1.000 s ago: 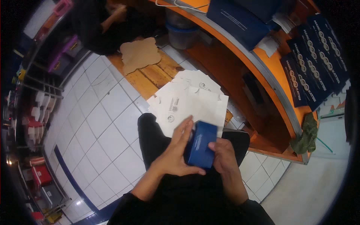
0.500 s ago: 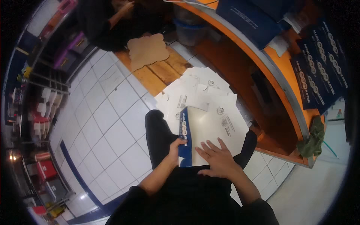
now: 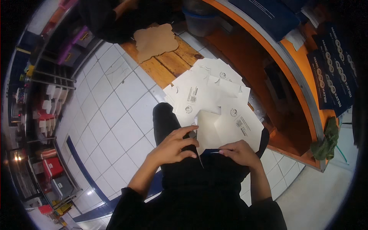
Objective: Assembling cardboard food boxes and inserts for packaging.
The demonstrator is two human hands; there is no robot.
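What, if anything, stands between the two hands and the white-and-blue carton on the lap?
Nothing visible does. The right hand pinches the carton at its near edge; the left hand is at its left side. White sheets lie beyond, not between.

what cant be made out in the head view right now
In the head view:
Carton: most of its outside, hidden behind its own walls
White sheets: lower ones, covered by upper ones
Co-worker: head, cut off by top edge
Shelf goods at left: too small and dim
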